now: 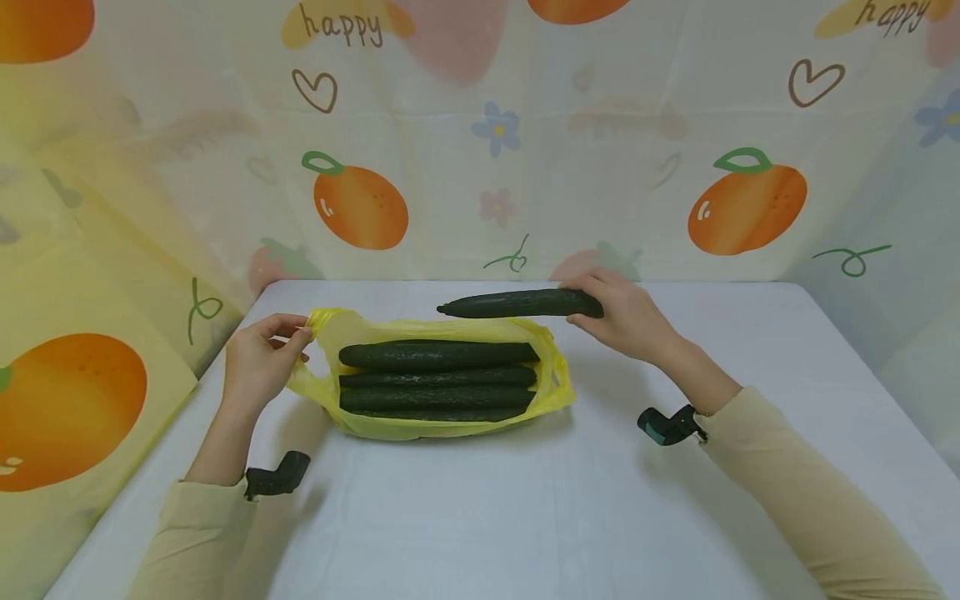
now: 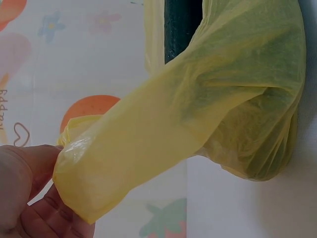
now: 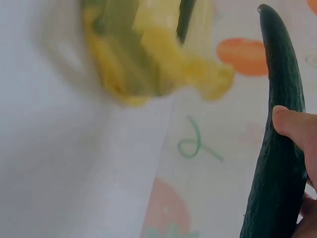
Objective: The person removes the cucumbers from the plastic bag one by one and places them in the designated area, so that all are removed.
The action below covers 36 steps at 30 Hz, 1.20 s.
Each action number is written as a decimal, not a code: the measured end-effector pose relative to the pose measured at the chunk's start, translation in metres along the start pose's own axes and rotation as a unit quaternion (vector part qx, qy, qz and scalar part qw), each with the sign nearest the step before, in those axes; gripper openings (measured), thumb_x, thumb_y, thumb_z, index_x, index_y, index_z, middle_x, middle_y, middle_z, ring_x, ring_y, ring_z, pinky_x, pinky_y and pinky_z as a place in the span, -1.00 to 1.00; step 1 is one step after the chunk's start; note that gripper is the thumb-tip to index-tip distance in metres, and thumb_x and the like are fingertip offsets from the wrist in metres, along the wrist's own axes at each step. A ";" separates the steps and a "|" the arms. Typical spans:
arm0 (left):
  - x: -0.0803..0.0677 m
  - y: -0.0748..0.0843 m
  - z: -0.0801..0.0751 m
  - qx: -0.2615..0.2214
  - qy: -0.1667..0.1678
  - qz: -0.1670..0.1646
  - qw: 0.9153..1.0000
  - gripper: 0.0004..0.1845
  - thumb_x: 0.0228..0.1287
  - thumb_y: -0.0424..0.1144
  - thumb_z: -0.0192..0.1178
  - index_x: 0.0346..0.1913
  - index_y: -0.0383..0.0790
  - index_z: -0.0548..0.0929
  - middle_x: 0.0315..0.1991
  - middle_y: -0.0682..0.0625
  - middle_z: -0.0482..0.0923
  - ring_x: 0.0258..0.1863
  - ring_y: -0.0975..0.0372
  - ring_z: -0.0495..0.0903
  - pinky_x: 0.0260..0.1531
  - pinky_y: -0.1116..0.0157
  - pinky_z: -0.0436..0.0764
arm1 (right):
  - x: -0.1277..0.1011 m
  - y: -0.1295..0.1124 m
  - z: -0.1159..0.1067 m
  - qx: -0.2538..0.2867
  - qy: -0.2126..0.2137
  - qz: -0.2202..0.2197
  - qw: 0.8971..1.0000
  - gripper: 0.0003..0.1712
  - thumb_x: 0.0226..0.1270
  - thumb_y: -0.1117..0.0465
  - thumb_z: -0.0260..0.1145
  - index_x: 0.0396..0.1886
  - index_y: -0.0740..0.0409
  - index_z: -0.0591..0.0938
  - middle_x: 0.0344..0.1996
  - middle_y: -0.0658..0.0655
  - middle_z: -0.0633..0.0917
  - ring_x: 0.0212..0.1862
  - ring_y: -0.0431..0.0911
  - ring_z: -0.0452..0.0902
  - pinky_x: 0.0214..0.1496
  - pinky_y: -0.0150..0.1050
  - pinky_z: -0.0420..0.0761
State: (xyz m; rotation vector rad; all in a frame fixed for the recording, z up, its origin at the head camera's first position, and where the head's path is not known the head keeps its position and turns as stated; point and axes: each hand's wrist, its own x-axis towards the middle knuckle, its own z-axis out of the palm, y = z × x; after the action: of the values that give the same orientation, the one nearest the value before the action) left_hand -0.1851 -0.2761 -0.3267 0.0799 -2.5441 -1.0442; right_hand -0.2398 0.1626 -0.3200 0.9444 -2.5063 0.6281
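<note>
Your right hand (image 1: 626, 321) holds a dark green cucumber (image 1: 517, 303) by one end, fingers and thumb curled round it, and the cucumber lies level in the air just above the far rim of a yellow bag (image 1: 442, 427). Its free tip points to your left. Your left hand (image 1: 258, 362) pinches the bag's left handle between thumb and fingers, pulling the mouth open. The bag lies on its side on the white desk (image 1: 525, 517), between your two hands. Inside it, four more cucumbers (image 1: 438, 377) lie stacked lengthwise, side by side and touching. A cloth printed with oranges, hearts and flowers (image 1: 480, 150) walls in the desk at the back and on both sides.
</note>
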 end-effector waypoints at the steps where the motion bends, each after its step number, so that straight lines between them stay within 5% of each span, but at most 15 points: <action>1: 0.000 0.000 0.000 0.001 -0.002 0.002 1.000 -0.76 0.25 -0.19 0.15 -0.15 -0.28 0.66 -0.28 -0.23 0.63 -0.68 0.56 0.50 -0.76 0.49 0.46 | -0.002 0.004 -0.002 0.001 -0.003 0.006 1.000 -0.53 0.04 0.26 0.42 0.01 0.15 0.54 -0.09 0.17 0.57 -0.08 0.06 0.47 -0.04 0.01 0.52; 36: 0.001 0.001 -0.001 0.007 -0.008 0.003 1.000 -0.74 0.25 -0.16 0.15 -0.13 -0.28 0.65 -0.27 -0.23 0.64 -0.68 0.57 0.49 -0.76 0.50 0.45 | -0.053 0.106 -0.027 -0.004 -0.065 0.127 0.990 -0.54 0.11 0.27 0.36 0.04 0.23 0.53 -0.07 0.30 0.58 -0.08 0.15 0.44 -0.01 0.13 0.43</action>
State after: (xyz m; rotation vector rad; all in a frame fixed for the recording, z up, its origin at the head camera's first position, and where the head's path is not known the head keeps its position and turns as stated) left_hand -0.1857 -0.2765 -0.3250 0.0676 -2.5647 -1.0301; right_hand -0.2708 0.2757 -0.3528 0.6871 -2.7700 0.6518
